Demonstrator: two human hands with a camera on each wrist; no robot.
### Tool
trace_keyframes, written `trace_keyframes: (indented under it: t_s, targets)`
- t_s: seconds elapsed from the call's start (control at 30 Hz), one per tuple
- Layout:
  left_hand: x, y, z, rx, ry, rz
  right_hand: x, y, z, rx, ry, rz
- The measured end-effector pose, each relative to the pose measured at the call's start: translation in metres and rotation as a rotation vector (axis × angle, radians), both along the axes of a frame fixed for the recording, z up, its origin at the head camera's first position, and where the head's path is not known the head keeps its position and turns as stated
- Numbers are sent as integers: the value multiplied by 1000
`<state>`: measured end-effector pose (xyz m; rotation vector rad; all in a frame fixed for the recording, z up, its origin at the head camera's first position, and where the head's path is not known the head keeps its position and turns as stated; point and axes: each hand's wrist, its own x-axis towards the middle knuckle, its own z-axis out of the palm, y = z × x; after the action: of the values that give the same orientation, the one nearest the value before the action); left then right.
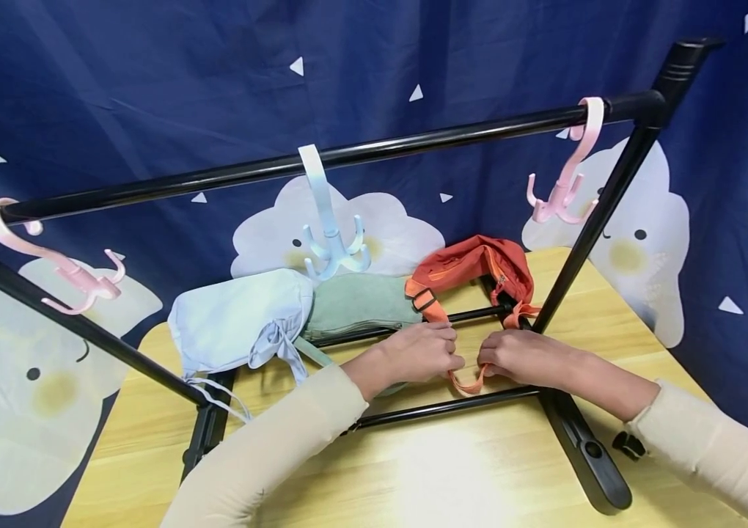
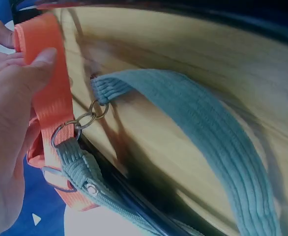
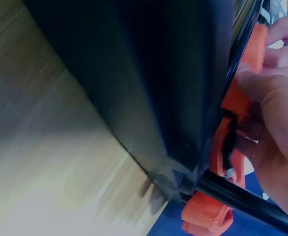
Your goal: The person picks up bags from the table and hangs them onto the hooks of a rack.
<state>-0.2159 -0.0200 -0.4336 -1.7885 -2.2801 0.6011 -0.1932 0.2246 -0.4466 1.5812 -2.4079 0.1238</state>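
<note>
A red-orange bag (image 1: pixel 456 262) lies at the back right of the table, its orange strap (image 1: pixel 468 387) running forward between the hands. My left hand (image 1: pixel 419 352) pinches the strap, thumb flat along the webbing in the left wrist view. Close by on the right, my right hand (image 1: pixel 524 357) grips another stretch of the same strap, with a dark buckle (image 3: pixel 229 142) beside its fingers. A green bag (image 1: pixel 361 302) is left of the red one. Its ribbed strap (image 2: pixel 183 113) and metal rings (image 2: pixel 87 118) show near my left hand. Further left lies a pale blue bag (image 1: pixel 238 317).
A black rack stands over the table (image 1: pixel 453 469); its top bar (image 1: pixel 413 141) carries a pink hook (image 1: pixel 86 279) at the left, a blue one (image 1: pixel 333 246) in the middle and another pink hook (image 1: pixel 562 194) at the right. The lower bar (image 1: pixel 440 408) crosses just in front of the hands.
</note>
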Motion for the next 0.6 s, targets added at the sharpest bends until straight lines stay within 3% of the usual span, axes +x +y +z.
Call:
trace_keyframes:
  t_s: [0.3, 0.6]
  targets:
    - [-1, -7, 8, 100, 3, -68, -6, 4, 4, -118, -159, -23]
    - [-2, -11, 19, 194, -20, -102, -8, 7, 9, -206, -165, -40]
